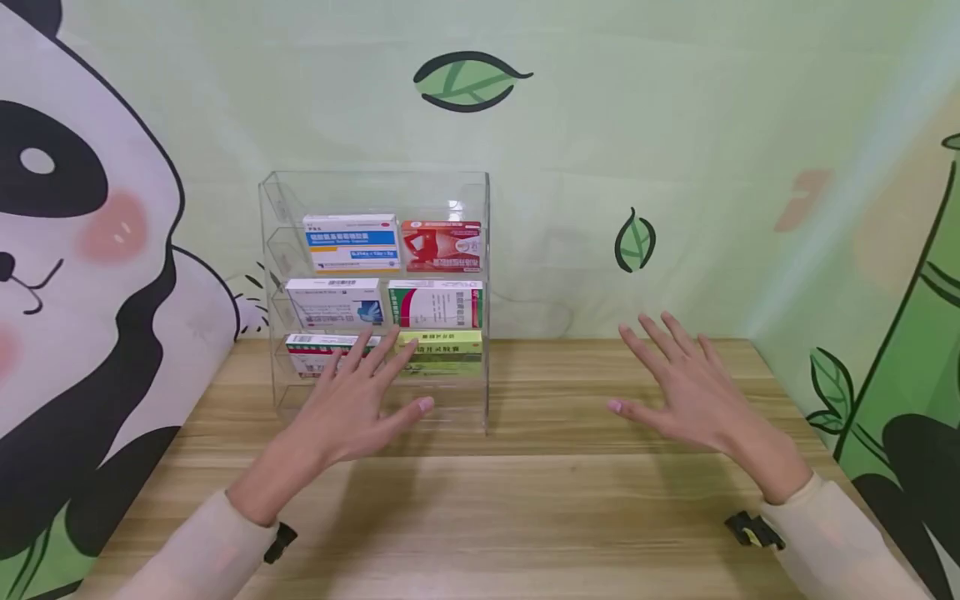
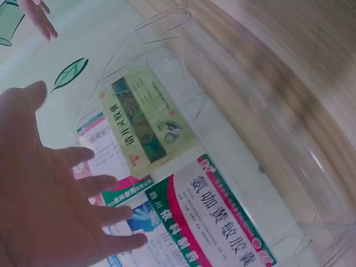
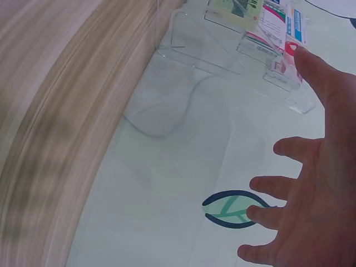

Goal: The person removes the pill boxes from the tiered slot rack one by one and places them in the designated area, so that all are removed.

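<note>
A clear acrylic rack (image 1: 375,187) stands at the back left of the table, with medicine boxes in three rows of two. On top are a white-and-blue box (image 1: 351,243) and a red box (image 1: 442,246). The middle row has a white box (image 1: 330,302) and a white-green-pink box (image 1: 438,305). Below sit a green-and-white box (image 1: 303,354) and a yellow-green box (image 1: 450,354). My left hand (image 1: 352,408), fingers spread, hovers before the rack, overlapping its lowest row. To the right, my right hand (image 1: 690,396) also has fingers spread and holds nothing.
The wood-grain table (image 1: 525,517) runs back to a pale green backdrop (image 1: 570,125) printed with leaves and a panda (image 1: 112,208). A bare bottom tier of the rack lies under the boxes. Dark bands show at both cuffs.
</note>
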